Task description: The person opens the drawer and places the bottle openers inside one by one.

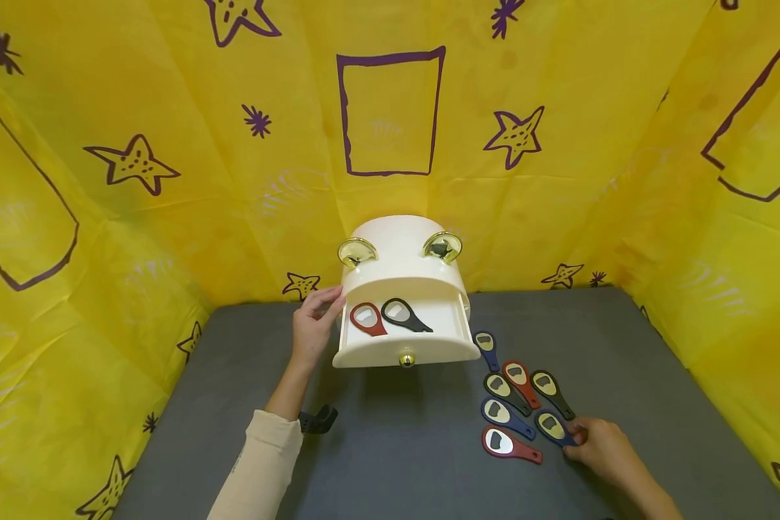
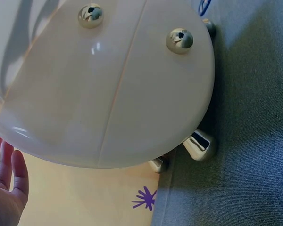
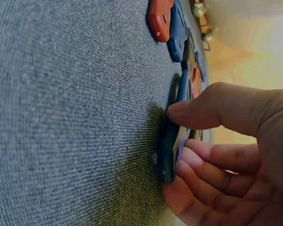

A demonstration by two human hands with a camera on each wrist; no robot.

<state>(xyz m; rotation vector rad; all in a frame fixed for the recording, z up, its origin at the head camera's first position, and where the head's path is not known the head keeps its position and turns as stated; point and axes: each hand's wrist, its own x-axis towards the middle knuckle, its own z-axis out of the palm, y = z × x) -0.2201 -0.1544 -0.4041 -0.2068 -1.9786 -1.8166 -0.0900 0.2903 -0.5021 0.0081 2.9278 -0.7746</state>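
A white rounded box [image 1: 403, 249] with gold trim stands at the back of the table, its drawer [image 1: 367, 354] pulled out. Inside the drawer lie a red bottle opener [image 1: 367, 318] and a black bottle opener [image 1: 399, 312]. My left hand [image 1: 312, 328] touches the box's left side with fingers extended; the left wrist view shows its fingertips [image 2: 20, 165] at the edge of the white shell. At the right, my right hand [image 1: 601, 448] pinches the handle end of a blue bottle opener [image 1: 551, 426], low over the table, with the thumb [image 3: 193, 113] on top.
Several more bottle openers lie left of and beyond my right hand, among them a red one [image 1: 497, 441], a blue one [image 1: 497, 412] and a black one [image 1: 546, 384]. The dark grey table [image 1: 390, 462] meets yellow patterned cloth [image 1: 286, 238] at the back and sides.
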